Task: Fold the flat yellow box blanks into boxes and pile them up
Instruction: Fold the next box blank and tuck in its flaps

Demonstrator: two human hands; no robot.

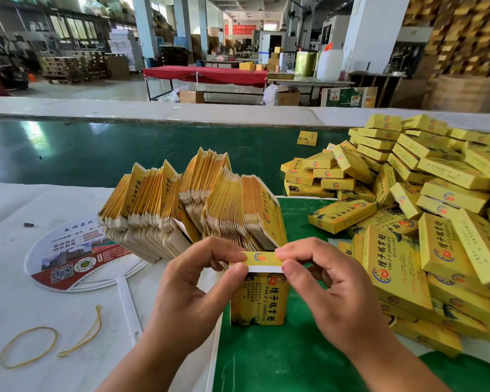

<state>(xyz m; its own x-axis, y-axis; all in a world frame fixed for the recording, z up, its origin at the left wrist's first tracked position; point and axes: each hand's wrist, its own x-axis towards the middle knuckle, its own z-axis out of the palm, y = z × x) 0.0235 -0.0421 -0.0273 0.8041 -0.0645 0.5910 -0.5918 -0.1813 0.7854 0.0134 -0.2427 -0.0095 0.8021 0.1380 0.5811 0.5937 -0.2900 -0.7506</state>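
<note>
A yellow box (259, 299) stands upright on the green mat (280, 360) in front of me, its top flap (263, 261) raised. My left hand (193, 284) pinches the flap's left end between thumb and fingers. My right hand (328, 287) pinches its right end. Just behind the box, a thick fanned stack of flat yellow blanks (193, 205) leans on edge. To the right lies a big loose pile of folded yellow boxes (425, 210).
A printed white hand fan (77, 258) and two yellow rubber bands (29, 346) lie on the white tabletop (26, 306) at the left. A dark green conveyor belt (96, 148) runs across behind, with one stray box (307, 138) on it. Factory floor and tables lie beyond.
</note>
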